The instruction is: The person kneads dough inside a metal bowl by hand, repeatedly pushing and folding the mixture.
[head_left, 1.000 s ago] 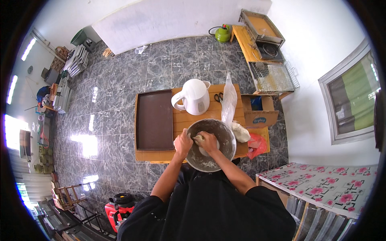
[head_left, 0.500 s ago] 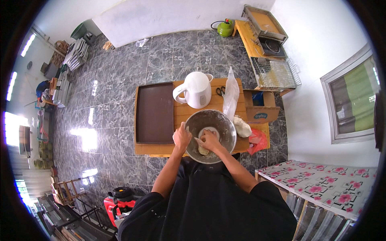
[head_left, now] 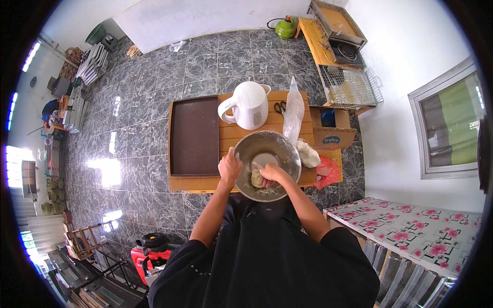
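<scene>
The dough point(head_left: 256, 178) lies inside the metal bowl point(head_left: 287, 158), on the near part of its floor, slightly to the left of the middle. It is a small, rounded lump of pale cream colour with a little yellow, and it looks dull and uneven rather than smooth. Its right side is partly covered by the fingers, so its full shape cannot be seen. Thin whitish traces mark the grey inner wall of the bowl.

The left hand point(head_left: 230, 167) is closed around the left rim of the bowl. The right hand point(head_left: 272, 173) is inside, with fingers bent against the dough; I cannot tell whether they pinch it or only press it.

Just beside the bowl, on its right, rests a bigger, paler lump point(head_left: 308, 155) with a soft outline. A clear plastic bag point(head_left: 294, 114) lies near it on the wooden bench point(head_left: 276, 121), and a white jug point(head_left: 250, 105) stands beyond the bowl.
</scene>
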Demonstrator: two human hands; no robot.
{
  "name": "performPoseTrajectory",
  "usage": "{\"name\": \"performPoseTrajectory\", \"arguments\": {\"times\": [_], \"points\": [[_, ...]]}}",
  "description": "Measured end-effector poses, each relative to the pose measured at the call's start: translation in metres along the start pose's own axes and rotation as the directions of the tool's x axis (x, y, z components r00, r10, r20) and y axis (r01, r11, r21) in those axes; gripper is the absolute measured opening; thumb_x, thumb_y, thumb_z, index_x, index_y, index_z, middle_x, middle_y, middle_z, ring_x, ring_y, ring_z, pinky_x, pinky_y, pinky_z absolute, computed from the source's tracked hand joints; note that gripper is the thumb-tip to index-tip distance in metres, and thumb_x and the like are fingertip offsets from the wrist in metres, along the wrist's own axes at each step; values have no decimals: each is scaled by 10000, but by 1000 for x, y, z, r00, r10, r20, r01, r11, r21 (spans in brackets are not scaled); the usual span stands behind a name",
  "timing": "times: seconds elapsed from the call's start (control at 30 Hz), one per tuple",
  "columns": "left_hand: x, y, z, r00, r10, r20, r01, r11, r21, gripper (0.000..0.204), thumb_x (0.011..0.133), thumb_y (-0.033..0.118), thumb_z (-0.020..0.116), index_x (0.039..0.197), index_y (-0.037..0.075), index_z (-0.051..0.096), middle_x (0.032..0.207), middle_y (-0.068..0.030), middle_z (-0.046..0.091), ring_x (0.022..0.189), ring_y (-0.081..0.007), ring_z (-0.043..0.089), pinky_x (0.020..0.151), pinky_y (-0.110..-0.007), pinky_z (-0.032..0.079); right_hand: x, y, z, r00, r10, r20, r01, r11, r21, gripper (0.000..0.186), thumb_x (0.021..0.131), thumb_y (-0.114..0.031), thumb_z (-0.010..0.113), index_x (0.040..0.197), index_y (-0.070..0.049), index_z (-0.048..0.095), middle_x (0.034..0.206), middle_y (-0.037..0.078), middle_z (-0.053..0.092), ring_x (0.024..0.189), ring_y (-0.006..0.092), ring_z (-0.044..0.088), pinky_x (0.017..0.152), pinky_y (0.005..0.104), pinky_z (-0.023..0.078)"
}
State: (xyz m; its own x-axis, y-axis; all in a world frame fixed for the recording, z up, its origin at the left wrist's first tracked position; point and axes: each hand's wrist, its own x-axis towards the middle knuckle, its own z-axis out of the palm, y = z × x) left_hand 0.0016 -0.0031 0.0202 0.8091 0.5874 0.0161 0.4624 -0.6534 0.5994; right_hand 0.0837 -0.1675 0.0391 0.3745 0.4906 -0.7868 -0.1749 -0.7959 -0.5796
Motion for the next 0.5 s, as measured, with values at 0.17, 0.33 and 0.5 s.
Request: {"name": "performPoseTrajectory", "arguments": {"times": [0.17,0.33,0.5], "points": [[1,1,3,999,10,30,-10,1000,18,191,840,151,579,1005,64,542,748,-229,658,704,-449,629,630,-539,490,31,5,14,979,147,138,-134,986,-104,910,978,-623,198,688,78,699,655,195,685,526,251,673,562,337,549],[2,-3,6,1000,17,20,-17,999,27,185,847,150,579,1005,64,537,744,-234,655,696,-449,630,623,-536,491,45,12,23,998,51,-25,-55,975,-214,896,983,-610,191,628,44,690,606,158,675,506,251,663,579,357,555],[4,4,6,999,24,37,-25,1000,4,162,858,149,576,989,64,532,746,-236,654,695,-449,630,619,-535,491,58,22,30,958,-79,-276,-21,940,-341,855,994,-575,197,558,-14,671,543,114,647,513,229,661,587,361,552]]}}
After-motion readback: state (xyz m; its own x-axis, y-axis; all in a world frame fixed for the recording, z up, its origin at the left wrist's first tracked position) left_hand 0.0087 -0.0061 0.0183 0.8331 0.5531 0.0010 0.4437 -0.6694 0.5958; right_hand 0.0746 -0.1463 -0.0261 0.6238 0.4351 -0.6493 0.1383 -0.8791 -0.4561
